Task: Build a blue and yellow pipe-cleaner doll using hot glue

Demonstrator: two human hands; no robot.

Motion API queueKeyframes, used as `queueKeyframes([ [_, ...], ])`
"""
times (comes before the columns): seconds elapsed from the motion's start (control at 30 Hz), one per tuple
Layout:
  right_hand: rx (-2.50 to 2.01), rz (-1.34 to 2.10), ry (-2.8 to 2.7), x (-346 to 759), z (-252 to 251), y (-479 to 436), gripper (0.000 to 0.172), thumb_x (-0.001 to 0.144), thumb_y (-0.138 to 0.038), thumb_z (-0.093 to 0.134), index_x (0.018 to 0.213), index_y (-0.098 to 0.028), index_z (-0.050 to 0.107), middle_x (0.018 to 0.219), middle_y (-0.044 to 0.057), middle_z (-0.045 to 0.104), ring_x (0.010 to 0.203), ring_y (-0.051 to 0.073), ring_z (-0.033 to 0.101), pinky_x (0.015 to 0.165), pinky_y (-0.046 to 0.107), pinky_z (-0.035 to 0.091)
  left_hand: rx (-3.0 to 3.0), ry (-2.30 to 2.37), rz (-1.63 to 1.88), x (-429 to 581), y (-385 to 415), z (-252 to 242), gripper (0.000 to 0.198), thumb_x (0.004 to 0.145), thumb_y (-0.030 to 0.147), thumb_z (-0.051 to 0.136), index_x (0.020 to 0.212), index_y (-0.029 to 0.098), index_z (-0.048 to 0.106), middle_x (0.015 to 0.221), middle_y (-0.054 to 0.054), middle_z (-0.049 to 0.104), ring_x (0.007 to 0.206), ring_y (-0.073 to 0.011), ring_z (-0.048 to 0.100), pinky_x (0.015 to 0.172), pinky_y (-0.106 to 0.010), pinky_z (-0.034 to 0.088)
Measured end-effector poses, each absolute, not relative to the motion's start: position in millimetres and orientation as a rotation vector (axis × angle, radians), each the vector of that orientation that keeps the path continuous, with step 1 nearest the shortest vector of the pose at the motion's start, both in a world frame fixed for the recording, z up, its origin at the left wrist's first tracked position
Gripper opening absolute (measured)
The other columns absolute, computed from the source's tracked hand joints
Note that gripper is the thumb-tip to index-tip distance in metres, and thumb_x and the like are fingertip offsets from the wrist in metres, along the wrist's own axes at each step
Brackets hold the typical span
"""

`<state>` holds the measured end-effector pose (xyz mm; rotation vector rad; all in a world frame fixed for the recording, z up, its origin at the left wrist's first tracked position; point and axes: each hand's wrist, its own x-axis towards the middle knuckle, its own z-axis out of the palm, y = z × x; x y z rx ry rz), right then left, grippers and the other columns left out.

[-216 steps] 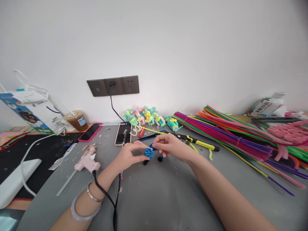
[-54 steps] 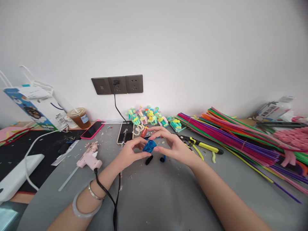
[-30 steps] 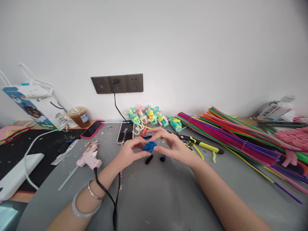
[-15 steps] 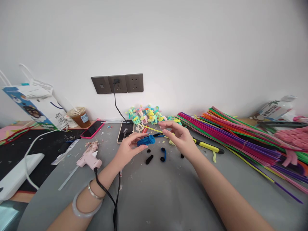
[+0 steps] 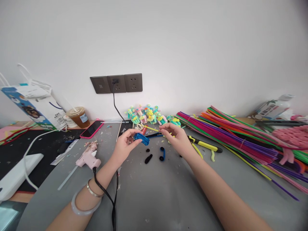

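My left hand (image 5: 124,145) pinches a small blue pipe-cleaner coil (image 5: 141,138) above the grey table (image 5: 168,199). My right hand (image 5: 174,138) hovers just to the right of it, fingers loosely curled and apart, over a yellow pipe cleaner (image 5: 151,128); I see nothing gripped in it. Below the hands lie a black fuzzy piece (image 5: 148,158) and a small blue-and-black bent piece (image 5: 162,154). Yellow-handled pliers (image 5: 204,145) lie right of my right hand.
A pink glue gun (image 5: 88,157) with a black cord lies at left. Two phones (image 5: 91,129) lie near the wall, with small finished pipe-cleaner figures (image 5: 146,115), an iced drink cup (image 5: 77,117) and a paper bag (image 5: 31,106). A big pile of coloured pipe cleaners (image 5: 235,134) fills the right.
Earlier both hands worked the blue coil together. My right hand has let go and moved right and back; my left hand has carried the coil a little left and further from me.
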<state>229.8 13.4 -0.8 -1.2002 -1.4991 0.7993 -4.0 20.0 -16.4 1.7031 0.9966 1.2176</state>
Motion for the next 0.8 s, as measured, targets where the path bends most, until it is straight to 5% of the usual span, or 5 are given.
queueKeyframes([
  [0.23, -1.204, 0.772, -1.529, 228, 1, 11, 0.022, 0.085, -0.041, 0.058, 0.091, -0.020, 0.063, 0.091, 0.007, 0.070, 0.077, 0.020, 0.062, 0.064, 0.031, 0.044, 1.910, 1.070, 1.162, -7, 23, -21, 0.024, 0.084, 0.028, 0.070, 0.106, 0.021, 0.075, 0.106, -0.007, 0.070, 0.081, -0.0170, 0.061, 0.066, -0.026, 0.045],
  [0.53, -1.188, 0.786, -1.562, 223, 1, 10, 0.017, 0.086, -0.036, 0.056, 0.089, -0.021, 0.062, 0.091, 0.007, 0.071, 0.078, 0.020, 0.063, 0.070, 0.032, 0.047, 2.063, 1.097, 1.045, -6, 22, -20, 0.022, 0.088, 0.024, 0.065, 0.107, 0.024, 0.074, 0.109, -0.007, 0.071, 0.097, -0.0214, 0.066, 0.085, -0.033, 0.052],
  [0.8, -1.207, 0.815, -1.690, 211, -12, 8, 0.018, 0.086, -0.032, 0.055, 0.091, -0.020, 0.067, 0.089, 0.006, 0.073, 0.084, 0.021, 0.065, 0.071, 0.032, 0.048, 2.064, 1.056, 1.076, -5, 24, -24, 0.020, 0.088, 0.023, 0.063, 0.105, 0.022, 0.073, 0.107, -0.008, 0.069, 0.095, -0.0215, 0.067, 0.083, -0.033, 0.056],
])
